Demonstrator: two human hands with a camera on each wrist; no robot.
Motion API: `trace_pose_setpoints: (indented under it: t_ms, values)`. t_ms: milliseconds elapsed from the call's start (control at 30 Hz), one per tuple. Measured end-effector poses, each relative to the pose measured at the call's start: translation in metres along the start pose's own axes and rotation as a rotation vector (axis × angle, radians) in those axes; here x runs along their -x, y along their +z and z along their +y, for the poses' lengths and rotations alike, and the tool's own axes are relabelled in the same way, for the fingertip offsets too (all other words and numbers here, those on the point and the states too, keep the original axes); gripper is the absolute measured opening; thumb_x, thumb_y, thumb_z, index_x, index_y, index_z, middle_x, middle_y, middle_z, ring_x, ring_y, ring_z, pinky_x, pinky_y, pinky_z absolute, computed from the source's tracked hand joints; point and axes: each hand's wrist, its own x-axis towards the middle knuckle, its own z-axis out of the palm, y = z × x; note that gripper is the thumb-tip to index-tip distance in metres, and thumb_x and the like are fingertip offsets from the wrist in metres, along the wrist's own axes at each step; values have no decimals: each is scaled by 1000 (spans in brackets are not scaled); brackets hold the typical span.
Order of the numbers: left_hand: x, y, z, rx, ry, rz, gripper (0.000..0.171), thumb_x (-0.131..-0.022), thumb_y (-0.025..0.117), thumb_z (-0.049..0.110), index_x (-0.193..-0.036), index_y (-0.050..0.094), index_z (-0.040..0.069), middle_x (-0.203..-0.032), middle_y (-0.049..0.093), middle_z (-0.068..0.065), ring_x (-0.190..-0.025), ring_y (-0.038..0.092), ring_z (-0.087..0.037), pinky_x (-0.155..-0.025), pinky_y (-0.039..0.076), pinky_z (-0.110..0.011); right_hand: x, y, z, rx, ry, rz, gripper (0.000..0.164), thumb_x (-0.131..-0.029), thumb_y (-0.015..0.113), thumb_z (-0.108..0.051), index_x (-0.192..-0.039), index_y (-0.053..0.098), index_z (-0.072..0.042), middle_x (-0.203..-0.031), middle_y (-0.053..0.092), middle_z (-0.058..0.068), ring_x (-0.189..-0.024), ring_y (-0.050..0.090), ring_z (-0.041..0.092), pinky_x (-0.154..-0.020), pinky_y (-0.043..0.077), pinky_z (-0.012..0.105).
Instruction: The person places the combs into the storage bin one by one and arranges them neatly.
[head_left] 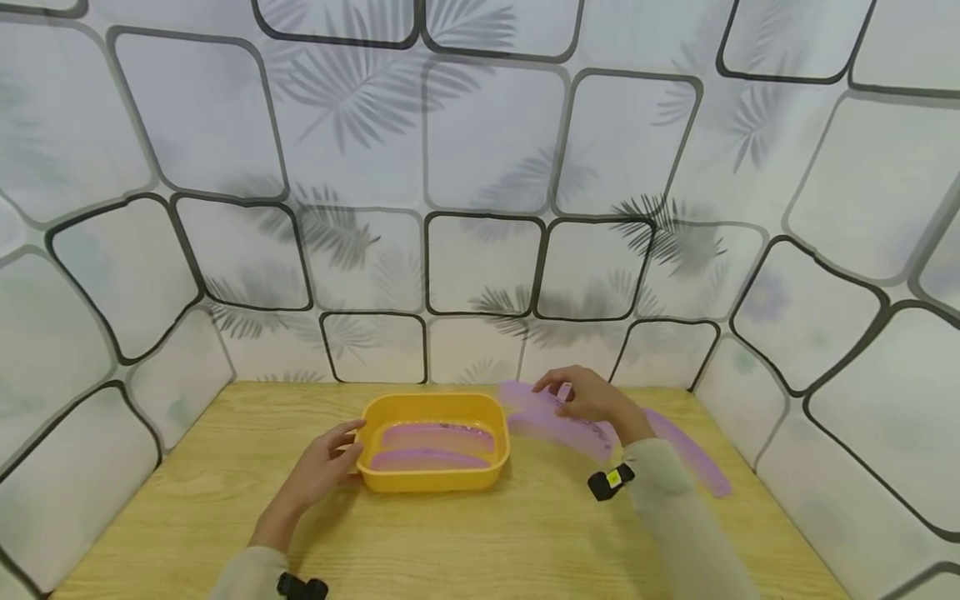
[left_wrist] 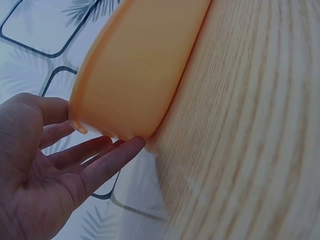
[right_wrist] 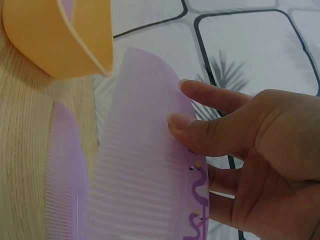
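Observation:
My right hand (head_left: 588, 396) pinches a translucent purple comb (right_wrist: 145, 125) between thumb and fingers, along its back edge. A flamingo print runs along that edge. Another purple comb (right_wrist: 67, 175) lies on the table beside the held one, and the two overlap in the head view. My left hand (head_left: 322, 467) touches the left end of a yellow plastic box (head_left: 431, 481), fingers fairly straight against its outer wall and rim in the left wrist view. Inside the box lie purple combs (head_left: 431, 459), side by side.
One more purple comb (head_left: 690, 454) lies at the right, partly behind my right forearm. The wood-grain table (head_left: 465, 542) ends against patterned curtain-like walls (head_left: 480, 267) at the back and both sides.

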Motion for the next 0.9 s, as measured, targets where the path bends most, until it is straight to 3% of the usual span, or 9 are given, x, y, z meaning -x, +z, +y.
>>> trace_pose_setpoints:
  t_ms: [433, 900]
  values:
    - [0, 0, 3, 0, -17, -2, 53, -109, 50, 9, -155, 32, -12, -148, 40, -47, -124, 59, -55, -81, 66, -43, -21, 14, -22, 8, -25, -36, 39, -89, 65, 10, -124, 73, -8, -114, 67, 21, -77, 66, 23, -61, 54, 24]
    - [1, 1, 4, 3, -48, 3, 54, -108, 52, 9, -155, 32, -10, -149, 40, -45, -126, 58, -55, -82, 66, -43, -42, 28, -28, 32, 54, -96, 41, -90, 68, 11, -122, 73, -13, -115, 68, 16, -71, 64, 17, -61, 57, 25]
